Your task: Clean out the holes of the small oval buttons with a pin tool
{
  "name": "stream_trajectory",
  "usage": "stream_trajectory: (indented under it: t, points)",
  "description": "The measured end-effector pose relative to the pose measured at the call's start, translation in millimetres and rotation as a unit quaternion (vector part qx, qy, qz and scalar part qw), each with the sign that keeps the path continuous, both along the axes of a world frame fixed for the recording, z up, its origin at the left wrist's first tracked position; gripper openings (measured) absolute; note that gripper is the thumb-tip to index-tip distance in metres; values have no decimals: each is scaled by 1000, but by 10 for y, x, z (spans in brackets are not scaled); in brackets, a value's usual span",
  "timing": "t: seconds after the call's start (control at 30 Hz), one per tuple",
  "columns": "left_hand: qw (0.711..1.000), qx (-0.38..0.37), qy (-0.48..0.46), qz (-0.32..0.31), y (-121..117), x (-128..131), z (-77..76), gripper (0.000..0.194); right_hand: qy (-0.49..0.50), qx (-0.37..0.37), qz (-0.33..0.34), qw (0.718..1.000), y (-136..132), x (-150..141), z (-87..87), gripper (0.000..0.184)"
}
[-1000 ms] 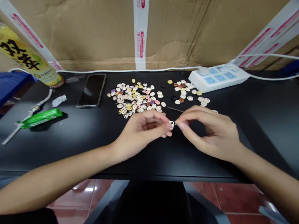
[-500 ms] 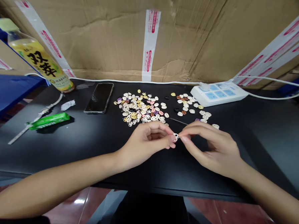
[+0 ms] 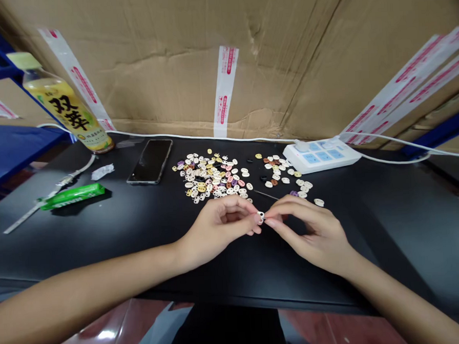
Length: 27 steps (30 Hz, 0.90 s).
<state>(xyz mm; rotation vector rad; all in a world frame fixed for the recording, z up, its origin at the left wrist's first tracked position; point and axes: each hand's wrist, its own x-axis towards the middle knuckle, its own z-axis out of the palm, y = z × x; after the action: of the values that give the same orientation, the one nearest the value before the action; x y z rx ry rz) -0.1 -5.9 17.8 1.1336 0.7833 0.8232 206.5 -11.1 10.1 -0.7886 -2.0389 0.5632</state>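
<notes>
My left hand (image 3: 220, 226) pinches a small white oval piece with holes (image 3: 260, 217) between thumb and forefinger, with the other fingers curled behind. From the other side my right hand (image 3: 311, 229) is closed, thumb and forefinger pinching at the piece's right edge; what exactly sits between those fingertips is too small to make out. Just beyond both hands lies a loose pile of similar holed pieces (image 3: 214, 177), mostly white, some yellow, pink, brown, purple and black. A thin metal pick-like rod (image 3: 266, 194) lies on the table behind my fingers, its right end hidden by my right hand.
A smaller group of pieces (image 3: 306, 184) lies near the white power strip (image 3: 321, 156). To the left are a phone (image 3: 150, 162), a green packet (image 3: 73, 196), a paper scrap (image 3: 102, 172), a white strap (image 3: 48, 196) and a drink bottle (image 3: 66, 106). Cardboard (image 3: 162, 57) stands behind the black table (image 3: 140, 223).
The camera view has shifted a little, so the table items sit lower. Both hands keep their pinch on the white piece, which has turned slightly.
</notes>
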Motion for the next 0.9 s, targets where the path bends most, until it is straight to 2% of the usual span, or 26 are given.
stream_trajectory:
  t: [0.13,0.3,0.47,0.9]
  points:
    - [1000,-3,4,-7,-6,4,27,22,13,-28,13,999,13,10,-2,12]
    - [1000,-4,3,-20,-21,2,57,21,58,-145,61,986,52,50,3,4]
    - [1000,-6,2,-26,-25,-1,53,22,111,-230,114,960,84,81,2,10]
    - [998,-8,1,-57,-18,-5,46,19,138,-259,142,945,73,89,-38,12]
